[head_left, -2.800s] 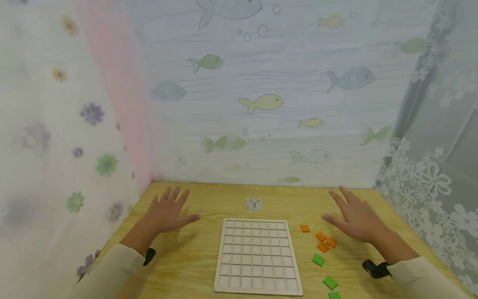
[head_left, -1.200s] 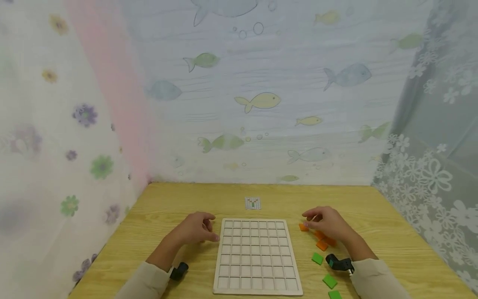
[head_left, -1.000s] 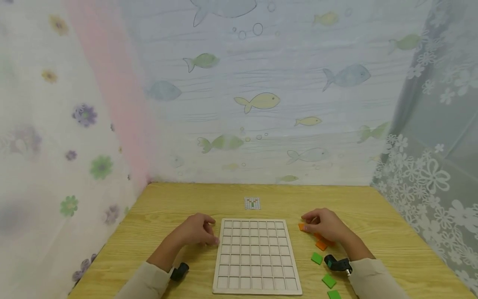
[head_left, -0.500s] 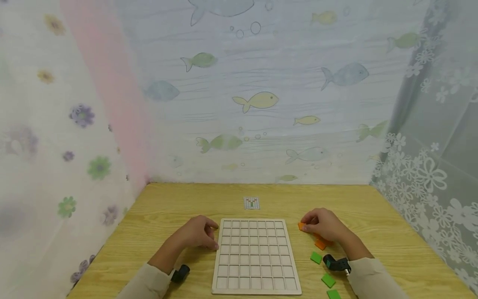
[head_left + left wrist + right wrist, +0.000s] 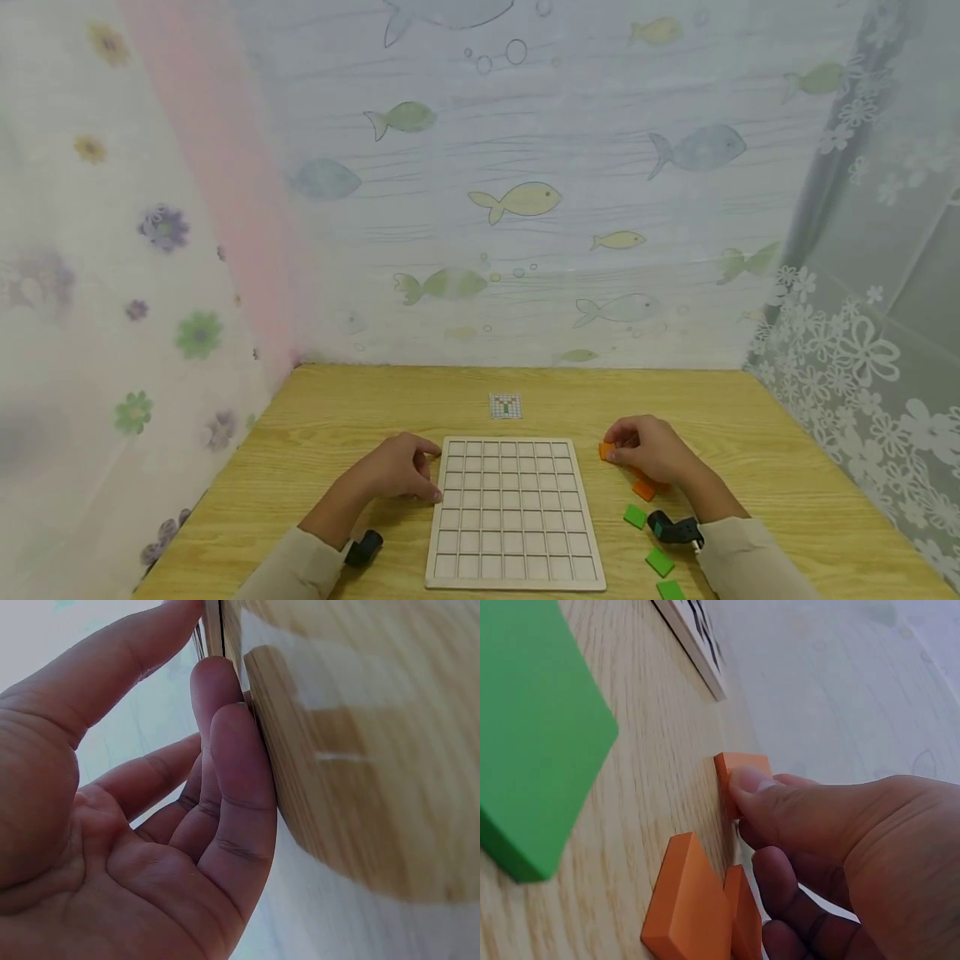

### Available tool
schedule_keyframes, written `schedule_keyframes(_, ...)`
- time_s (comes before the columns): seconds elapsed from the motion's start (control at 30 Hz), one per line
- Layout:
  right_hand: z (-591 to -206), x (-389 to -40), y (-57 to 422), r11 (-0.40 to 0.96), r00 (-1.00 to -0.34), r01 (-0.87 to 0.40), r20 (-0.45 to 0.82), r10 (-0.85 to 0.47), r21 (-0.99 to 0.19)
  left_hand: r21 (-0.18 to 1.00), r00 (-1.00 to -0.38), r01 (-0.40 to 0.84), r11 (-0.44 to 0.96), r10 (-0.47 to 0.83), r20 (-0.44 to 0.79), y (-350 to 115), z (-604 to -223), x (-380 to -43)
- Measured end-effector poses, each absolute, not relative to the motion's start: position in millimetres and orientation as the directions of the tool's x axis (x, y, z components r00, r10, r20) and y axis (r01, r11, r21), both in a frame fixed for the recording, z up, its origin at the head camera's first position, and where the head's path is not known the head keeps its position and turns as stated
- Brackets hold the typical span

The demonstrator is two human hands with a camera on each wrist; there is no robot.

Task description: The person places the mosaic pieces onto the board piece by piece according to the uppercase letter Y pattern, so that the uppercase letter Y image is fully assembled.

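Observation:
My right hand [image 5: 648,448] pinches an orange square tile [image 5: 742,761] between thumb and fingers, to the right of the board; in the right wrist view the tile is tipped up on the table. My left hand [image 5: 397,467] is at the left edge of the pale gridded board [image 5: 514,512]. Its thumb and index fingertip touch that edge, and the other fingers are loosely bent, resting near the wood surface in the left wrist view. More orange tiles [image 5: 690,907] lie beneath the right hand, partly hidden by it in the head view.
Three green tiles [image 5: 660,562] lie in a line to the right of the board. A small printed card [image 5: 506,406] with a grid pattern lies behind the board on the wooden table [image 5: 360,392]. Patterned curtains [image 5: 525,250] stand around the table's back and sides.
Both hands came down and inward from being spread above the table. The left went to the board's edge; the right took hold of the farthest orange tile and tipped it up slightly.

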State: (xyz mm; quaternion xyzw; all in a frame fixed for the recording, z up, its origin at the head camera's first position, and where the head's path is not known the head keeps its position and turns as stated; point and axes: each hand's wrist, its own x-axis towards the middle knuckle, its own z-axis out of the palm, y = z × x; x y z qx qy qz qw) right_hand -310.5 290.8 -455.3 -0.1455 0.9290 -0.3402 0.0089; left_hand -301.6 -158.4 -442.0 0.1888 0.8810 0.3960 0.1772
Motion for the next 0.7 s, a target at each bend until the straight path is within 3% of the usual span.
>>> schedule_keyframes(0.23,-451,-311,292,0.751,-0.961,-0.270,0.121,-0.249,-0.603,0.753,-0.862,0.192,0.629,0.475,-0.176,-155,-441,-302)
schedule_keyframes(0.7,-442,-314,270,0.683,-0.958,-0.276,0.133,-0.255,-0.676,0.743,-0.854,0.215,0.634,0.492,-0.173,-156,-441,-303)
